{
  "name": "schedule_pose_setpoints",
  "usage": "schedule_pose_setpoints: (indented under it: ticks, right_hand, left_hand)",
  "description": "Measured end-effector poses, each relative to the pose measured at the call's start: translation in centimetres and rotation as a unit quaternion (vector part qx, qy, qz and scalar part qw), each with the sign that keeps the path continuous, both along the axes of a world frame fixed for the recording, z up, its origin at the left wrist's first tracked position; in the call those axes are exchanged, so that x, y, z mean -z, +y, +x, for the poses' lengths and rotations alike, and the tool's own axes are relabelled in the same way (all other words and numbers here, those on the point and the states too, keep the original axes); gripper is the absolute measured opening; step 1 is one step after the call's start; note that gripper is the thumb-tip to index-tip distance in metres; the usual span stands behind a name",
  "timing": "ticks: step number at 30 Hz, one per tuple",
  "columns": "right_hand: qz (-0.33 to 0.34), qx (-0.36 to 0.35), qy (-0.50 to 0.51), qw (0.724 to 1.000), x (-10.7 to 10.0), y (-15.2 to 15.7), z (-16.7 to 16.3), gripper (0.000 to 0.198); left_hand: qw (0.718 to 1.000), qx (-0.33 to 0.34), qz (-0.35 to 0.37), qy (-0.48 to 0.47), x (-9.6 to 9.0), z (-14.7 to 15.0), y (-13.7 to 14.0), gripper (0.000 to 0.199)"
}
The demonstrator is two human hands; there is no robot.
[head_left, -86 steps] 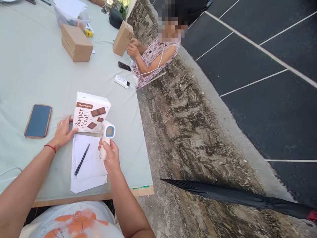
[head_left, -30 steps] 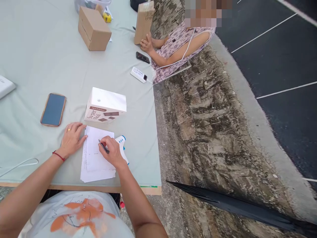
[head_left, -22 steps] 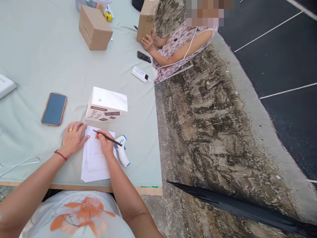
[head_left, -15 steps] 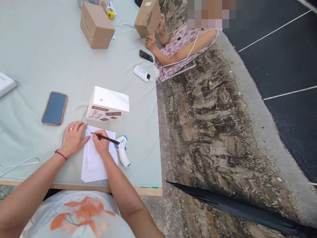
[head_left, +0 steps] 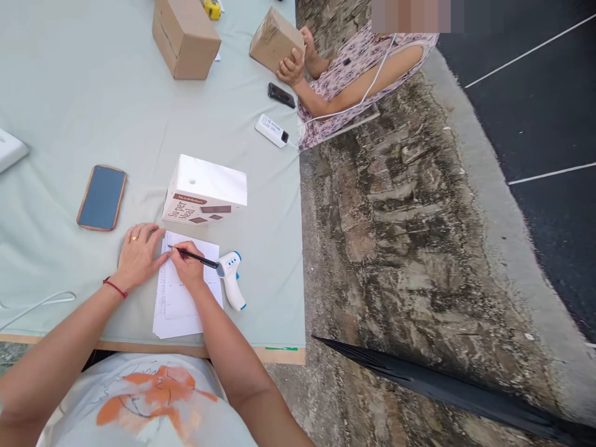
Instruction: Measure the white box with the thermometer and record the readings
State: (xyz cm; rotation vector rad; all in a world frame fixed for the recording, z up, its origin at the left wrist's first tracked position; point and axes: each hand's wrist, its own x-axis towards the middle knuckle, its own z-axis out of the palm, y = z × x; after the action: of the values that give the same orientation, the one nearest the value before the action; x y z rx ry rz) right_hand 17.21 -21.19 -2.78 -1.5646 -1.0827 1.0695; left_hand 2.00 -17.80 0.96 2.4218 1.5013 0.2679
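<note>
My right hand [head_left: 189,264] grips a black pen [head_left: 198,256], its tip at the upper left part of a stack of printed paper sheets [head_left: 179,310]. Flat on the cloth, my left hand [head_left: 139,254] has its fingers spread, and its thumb reaches the left edge of the sheets. Just right of the paper lies a white and blue infrared thermometer [head_left: 231,279], close to the pen's back end. Beyond the sheets stands a white "Super Meal" box [head_left: 212,180]. A phone in a brown case [head_left: 101,197] lies to the left, beyond my left hand.
Across the table [head_left: 270,248], another person [head_left: 344,87] holds a small cardboard box [head_left: 274,42]. A larger cardboard box [head_left: 190,40], a yellow tape measure [head_left: 212,9], a black device [head_left: 281,94] and a white device [head_left: 271,130] lie farther back. A white cable [head_left: 56,297] is at left.
The pen tip has shifted slightly on the sheet. The other person has tilted the small cardboard box and changed their hold on it. The view has shifted a little.
</note>
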Motion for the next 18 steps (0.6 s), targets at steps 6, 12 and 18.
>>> schedule_pose_setpoints:
  ticks: [6, 12, 18]
  right_hand:
    - [-0.014, -0.025, -0.025, 0.999, -0.3, 0.08, 0.07, 0.026]
    - [-0.025, -0.021, -0.037, 0.999, -0.17, 0.01, -0.02, 0.025]
    - [-0.024, -0.025, -0.036, 0.999, -0.05, 0.06, 0.0, 0.022]
  left_hand:
    - [1.0, 0.0, 0.008, -0.001, 0.08, 0.02, 0.0, 0.042]
    - [1.0, 0.006, -0.003, 0.0, 0.19, -0.04, -0.08, 0.035]
    - [1.0, 0.015, 0.015, -0.006, 0.33, -0.09, -0.14, 0.027]
